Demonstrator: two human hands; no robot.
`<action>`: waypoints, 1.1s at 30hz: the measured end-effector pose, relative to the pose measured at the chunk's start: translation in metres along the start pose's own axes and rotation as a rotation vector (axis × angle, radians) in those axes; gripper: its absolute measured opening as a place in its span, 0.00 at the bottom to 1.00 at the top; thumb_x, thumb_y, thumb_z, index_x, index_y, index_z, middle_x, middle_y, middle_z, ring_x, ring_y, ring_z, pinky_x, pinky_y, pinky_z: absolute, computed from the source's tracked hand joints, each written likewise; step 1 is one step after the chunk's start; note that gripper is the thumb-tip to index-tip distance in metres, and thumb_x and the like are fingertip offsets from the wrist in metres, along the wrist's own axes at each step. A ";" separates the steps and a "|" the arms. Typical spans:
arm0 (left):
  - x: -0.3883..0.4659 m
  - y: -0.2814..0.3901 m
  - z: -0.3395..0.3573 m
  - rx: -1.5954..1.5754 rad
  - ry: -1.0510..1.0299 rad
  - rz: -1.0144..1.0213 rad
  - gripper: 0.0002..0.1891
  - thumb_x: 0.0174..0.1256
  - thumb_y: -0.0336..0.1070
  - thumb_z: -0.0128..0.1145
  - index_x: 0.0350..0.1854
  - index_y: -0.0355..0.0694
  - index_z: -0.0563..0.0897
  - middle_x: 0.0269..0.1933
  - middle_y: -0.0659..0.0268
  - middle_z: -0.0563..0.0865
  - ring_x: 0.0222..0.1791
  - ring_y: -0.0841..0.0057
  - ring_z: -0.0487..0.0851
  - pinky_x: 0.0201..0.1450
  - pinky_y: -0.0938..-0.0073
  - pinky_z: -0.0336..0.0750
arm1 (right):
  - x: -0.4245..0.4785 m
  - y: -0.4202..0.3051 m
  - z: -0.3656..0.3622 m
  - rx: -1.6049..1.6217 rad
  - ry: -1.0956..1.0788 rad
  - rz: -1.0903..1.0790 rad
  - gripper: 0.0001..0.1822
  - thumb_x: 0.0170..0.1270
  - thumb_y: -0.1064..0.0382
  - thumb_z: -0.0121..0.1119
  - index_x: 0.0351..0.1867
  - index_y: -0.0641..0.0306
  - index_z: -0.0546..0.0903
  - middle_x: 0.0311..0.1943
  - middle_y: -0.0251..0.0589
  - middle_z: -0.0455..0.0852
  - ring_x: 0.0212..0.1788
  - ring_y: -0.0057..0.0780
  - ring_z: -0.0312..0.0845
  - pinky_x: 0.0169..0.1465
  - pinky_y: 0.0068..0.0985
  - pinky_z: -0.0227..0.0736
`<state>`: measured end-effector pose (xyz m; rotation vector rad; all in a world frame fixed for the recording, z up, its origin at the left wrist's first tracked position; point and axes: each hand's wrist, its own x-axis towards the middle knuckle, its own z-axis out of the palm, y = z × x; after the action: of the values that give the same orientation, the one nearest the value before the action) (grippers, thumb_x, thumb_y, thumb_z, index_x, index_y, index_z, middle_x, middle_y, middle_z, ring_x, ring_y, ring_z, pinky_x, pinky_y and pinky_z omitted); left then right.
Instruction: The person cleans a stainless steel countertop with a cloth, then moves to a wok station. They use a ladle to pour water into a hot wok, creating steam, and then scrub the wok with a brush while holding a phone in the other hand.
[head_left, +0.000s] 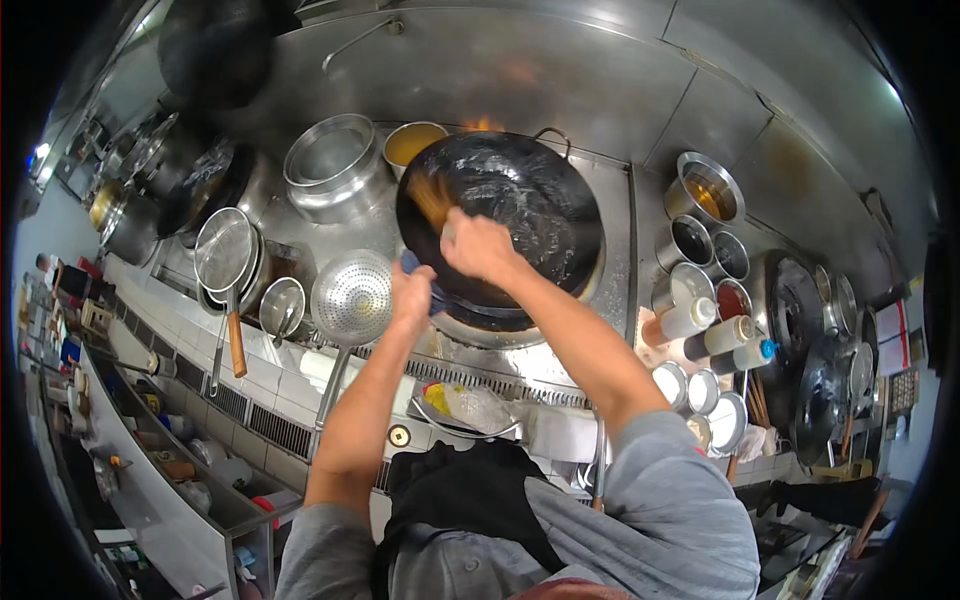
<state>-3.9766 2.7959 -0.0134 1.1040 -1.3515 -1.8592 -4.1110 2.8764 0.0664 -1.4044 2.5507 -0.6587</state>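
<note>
A large black wok (555, 195) sits tilted over the burner, its inside wet and shiny, with flame (482, 124) showing behind its far rim. My left hand (412, 294) grips the wok's near-left edge through a folded blue cloth (409, 262). In my right hand (480, 244) is a bamboo wok brush (431, 196), its blurred bristles against the wok's left inner wall. Just left of my left hand lies a perforated metal strainer ladle (352, 297), its long handle pointing toward me.
Behind the wok stand a pot of yellow liquid (414, 142) and a large steel pot (330, 169). Squeeze bottles (679, 321) and several seasoning containers (703, 391) line the right side. A wire-mesh skimmer (225, 249) rests at left. Plastic bags (480, 405) lie along the front edge.
</note>
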 end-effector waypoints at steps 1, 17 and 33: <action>0.005 0.005 -0.010 0.018 -0.004 0.016 0.22 0.60 0.26 0.58 0.59 0.34 0.74 0.45 0.58 0.85 0.38 0.68 0.85 0.43 0.63 0.83 | -0.031 0.003 -0.005 -0.008 -0.070 -0.072 0.22 0.70 0.50 0.56 0.58 0.62 0.79 0.43 0.64 0.91 0.48 0.65 0.88 0.57 0.54 0.80; -0.012 0.082 -0.067 0.381 -0.030 0.487 0.38 0.58 0.28 0.60 0.75 0.25 0.70 0.54 0.51 0.88 0.48 0.67 0.87 0.57 0.69 0.79 | -0.350 0.007 0.039 0.937 0.233 0.319 0.39 0.68 0.55 0.72 0.79 0.54 0.68 0.56 0.49 0.89 0.56 0.36 0.86 0.59 0.32 0.79; -0.093 0.099 -0.059 0.713 -0.024 1.128 0.38 0.61 0.26 0.61 0.78 0.41 0.71 0.54 0.47 0.78 0.53 0.48 0.80 0.57 0.55 0.76 | -0.259 -0.025 0.039 0.552 0.286 0.414 0.36 0.69 0.50 0.64 0.77 0.50 0.70 0.36 0.65 0.90 0.43 0.66 0.87 0.50 0.49 0.79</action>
<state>-3.8810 2.8142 0.0985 0.3676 -2.0970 -0.5741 -3.9368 3.0689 0.0233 -0.6194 2.4469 -1.4114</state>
